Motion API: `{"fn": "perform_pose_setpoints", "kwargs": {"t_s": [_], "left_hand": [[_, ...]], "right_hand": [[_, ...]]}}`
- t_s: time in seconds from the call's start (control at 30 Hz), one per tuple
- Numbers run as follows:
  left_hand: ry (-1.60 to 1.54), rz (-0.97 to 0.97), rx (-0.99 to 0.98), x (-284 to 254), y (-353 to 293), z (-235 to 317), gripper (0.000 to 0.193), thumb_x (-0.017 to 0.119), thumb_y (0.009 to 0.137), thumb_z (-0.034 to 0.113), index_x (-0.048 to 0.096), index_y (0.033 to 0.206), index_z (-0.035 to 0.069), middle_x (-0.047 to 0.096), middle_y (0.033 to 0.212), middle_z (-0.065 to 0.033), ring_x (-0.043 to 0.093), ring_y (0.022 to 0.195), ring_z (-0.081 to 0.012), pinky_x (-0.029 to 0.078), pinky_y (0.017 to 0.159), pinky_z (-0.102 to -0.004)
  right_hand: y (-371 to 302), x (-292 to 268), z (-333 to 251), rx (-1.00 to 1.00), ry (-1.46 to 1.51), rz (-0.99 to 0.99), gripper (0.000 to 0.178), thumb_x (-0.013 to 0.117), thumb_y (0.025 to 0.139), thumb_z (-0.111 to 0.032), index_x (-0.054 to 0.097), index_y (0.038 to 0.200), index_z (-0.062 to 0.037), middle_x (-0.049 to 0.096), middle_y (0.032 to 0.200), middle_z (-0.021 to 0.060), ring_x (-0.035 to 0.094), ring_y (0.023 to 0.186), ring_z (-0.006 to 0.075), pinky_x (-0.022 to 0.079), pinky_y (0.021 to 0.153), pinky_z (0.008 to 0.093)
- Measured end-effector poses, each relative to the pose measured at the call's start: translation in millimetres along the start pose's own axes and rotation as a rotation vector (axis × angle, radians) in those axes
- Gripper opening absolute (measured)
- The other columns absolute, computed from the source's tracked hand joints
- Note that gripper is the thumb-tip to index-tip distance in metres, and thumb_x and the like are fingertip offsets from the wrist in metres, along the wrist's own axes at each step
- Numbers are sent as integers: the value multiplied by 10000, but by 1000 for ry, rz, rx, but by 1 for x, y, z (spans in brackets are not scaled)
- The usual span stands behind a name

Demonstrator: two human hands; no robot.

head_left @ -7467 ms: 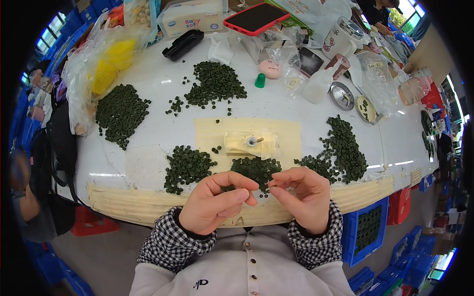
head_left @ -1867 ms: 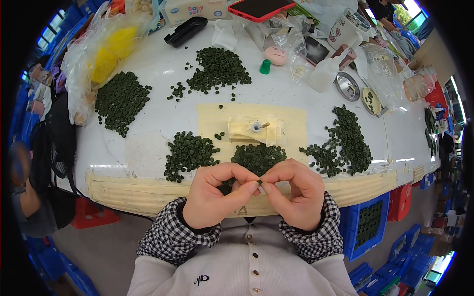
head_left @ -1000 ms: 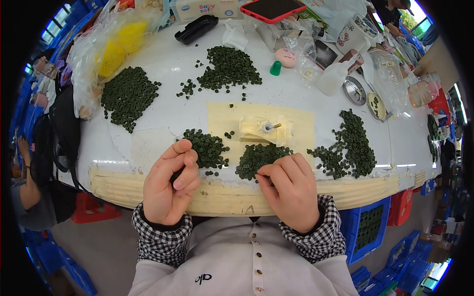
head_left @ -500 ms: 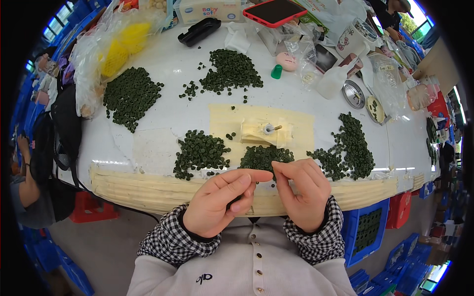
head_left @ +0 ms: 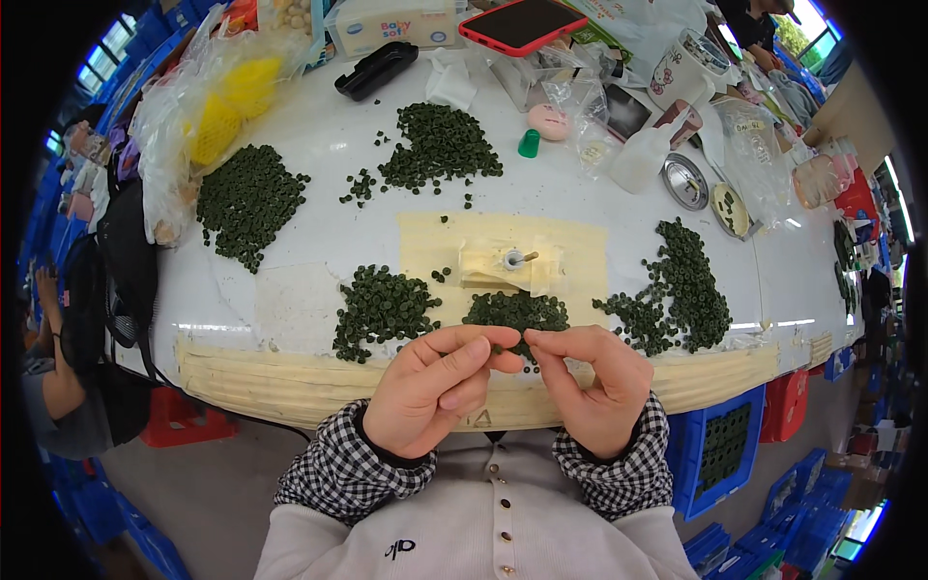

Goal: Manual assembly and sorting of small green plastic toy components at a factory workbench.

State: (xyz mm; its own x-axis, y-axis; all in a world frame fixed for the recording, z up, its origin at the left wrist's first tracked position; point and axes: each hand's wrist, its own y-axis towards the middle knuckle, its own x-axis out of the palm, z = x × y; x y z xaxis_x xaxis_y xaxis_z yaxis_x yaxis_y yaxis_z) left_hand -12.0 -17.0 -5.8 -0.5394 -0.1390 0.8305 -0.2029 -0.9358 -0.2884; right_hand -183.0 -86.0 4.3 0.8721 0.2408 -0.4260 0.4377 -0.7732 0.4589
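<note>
Left hand [head_left: 425,387] and right hand [head_left: 599,387] nearly meet over the desk [head_left: 565,188] edge. A green bit [head_left: 497,350] shows between the left fingers, which are slightly parted; clamped or not, cannot tell. Right thumb and index close together; anything between them is hidden. Just beyond: near heap [head_left: 517,309] of like bits, left heap [head_left: 387,307], right heap [head_left: 691,290]. Then the peg block [head_left: 493,263], its peg bare. Farther: two more heaps [head_left: 249,198]. Progress, my judgement: mid-run, plenty loose; which heaps are done or left, undetermined.
</note>
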Motion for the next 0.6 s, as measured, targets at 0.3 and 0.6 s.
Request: {"fn": "perform_pose_setpoints", "kwargs": {"t_s": [0.3,0.6], "left_hand": [[46,-55,44,-2,1,-3,223,505,923,91,559,1123,5,637,906,-74,333,520,-14,300,482,-152],[98,-23,68,1,3,-3,204,541,902,81,590,1082,0,632,891,-48,355,553,-21,300,493,-169]], "right_hand": [[-1,-2,4,97,263,-65,121,676,726,51,623,824,6,631,834,97,605,752,174,473,663,269],[-1,-4,5,280,514,-128,120,631,739,74,614,846,24,598,852,87,568,794,149,443,719,253]]}}
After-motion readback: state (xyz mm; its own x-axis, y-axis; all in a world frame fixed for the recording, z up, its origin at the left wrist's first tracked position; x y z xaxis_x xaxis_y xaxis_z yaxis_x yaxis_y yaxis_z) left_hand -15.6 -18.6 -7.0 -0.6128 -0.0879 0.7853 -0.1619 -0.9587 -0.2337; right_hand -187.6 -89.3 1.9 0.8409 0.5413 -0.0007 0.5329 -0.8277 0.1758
